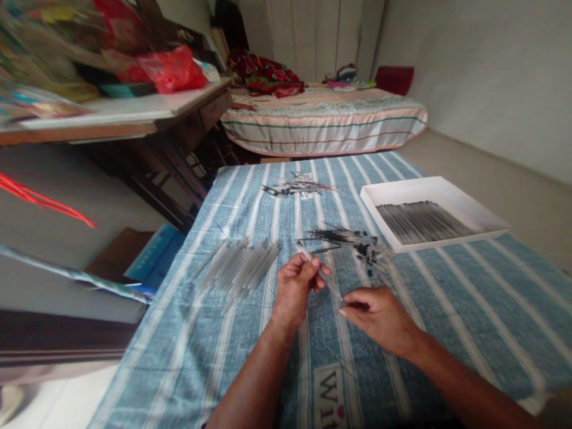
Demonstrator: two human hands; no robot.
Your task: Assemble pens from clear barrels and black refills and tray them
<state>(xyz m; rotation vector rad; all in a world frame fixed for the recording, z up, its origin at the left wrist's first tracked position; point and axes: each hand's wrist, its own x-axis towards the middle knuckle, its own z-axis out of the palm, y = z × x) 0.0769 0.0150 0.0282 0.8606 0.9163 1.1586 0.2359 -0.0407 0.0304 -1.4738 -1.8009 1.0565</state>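
Note:
Near the middle of the table, my left hand [298, 283] is closed round a clear pen barrel [330, 287], which slants from upper left to lower right. At the barrel's lower end the thumb and fingers of my right hand [379, 313] are pinched together; whether a small part is also between them I cannot tell. Left of my hands lies a row of clear pen barrels [241, 265]. Just beyond them is a pile of thin black refills [333, 234], with small black and clear pen parts [370, 253] beside it.
A white open box [451, 193] at the right holds a row of dark-filled pens [422, 221]. Farther back, a loose heap of thin refills [295, 186] lies on the striped cloth [429, 310]. A cluttered desk [134, 113] stands left, a bed [326, 119] behind.

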